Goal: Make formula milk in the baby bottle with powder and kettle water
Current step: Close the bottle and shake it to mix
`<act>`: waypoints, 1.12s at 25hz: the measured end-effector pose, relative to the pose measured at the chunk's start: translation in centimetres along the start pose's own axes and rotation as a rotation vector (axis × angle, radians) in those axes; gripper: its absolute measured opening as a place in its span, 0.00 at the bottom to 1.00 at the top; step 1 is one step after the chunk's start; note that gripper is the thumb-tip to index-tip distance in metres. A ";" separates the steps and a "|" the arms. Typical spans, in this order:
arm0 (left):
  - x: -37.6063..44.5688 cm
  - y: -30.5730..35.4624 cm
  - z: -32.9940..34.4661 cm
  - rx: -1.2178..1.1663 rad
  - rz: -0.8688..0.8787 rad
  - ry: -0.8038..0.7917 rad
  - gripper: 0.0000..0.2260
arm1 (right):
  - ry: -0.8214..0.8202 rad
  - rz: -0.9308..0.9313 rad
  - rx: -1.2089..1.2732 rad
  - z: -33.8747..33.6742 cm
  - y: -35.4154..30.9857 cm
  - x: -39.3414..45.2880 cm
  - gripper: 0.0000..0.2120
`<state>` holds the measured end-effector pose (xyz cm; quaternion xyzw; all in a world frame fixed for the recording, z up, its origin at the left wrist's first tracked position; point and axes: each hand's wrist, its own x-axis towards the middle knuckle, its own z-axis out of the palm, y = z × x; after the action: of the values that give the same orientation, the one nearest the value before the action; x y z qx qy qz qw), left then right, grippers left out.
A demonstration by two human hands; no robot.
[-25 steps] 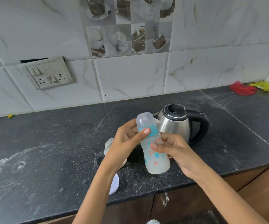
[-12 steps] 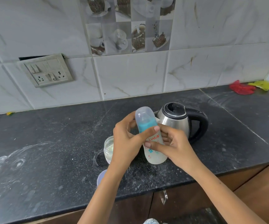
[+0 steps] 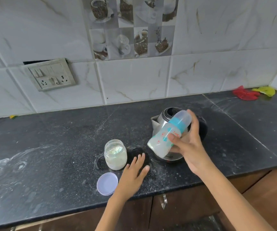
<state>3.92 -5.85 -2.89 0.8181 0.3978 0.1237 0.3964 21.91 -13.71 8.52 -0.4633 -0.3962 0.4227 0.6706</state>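
My right hand [image 3: 187, 144] grips the baby bottle [image 3: 166, 135], capped and tilted with its top pointing up and right; cloudy white liquid sits at its lower end. The bottle is held in front of the steel kettle [image 3: 157, 120], which is partly hidden behind it. My left hand [image 3: 134, 172] hovers low over the black counter [image 3: 51, 147] with fingers straight, just right of the open glass jar of powder [image 3: 115, 154]. The jar's pale lid [image 3: 107, 183] lies flat near the counter's front edge.
A switch and socket plate [image 3: 50, 75] is on the tiled wall at left. Red and yellow cloths [image 3: 251, 93] lie at the back right corner. White powder dusts the counter, with smears at far left. Wooden cabinet doors [image 3: 184, 205] are below the edge.
My left hand has let go of the bottle's top and dropped toward the counter beside the jar. My right hand alone now holds the bottle, tilted to the right.
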 end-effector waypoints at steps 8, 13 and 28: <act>-0.1 -1.9 5.9 0.598 -0.259 -0.072 0.26 | -0.065 0.159 0.056 -1.3 1.2 -1.4 0.40; -0.3 -1.8 6.6 0.516 -0.294 -0.023 0.25 | 0.013 0.133 0.109 -1.9 1.2 -1.7 0.39; -0.1 -2.7 8.0 0.475 -0.303 0.045 0.26 | 0.075 0.140 0.161 -3.6 0.8 -2.3 0.40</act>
<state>6.49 -9.29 -10.16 0.8163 0.5422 -0.0156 0.1985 24.30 -16.74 6.52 -0.4500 -0.3021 0.4815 0.6888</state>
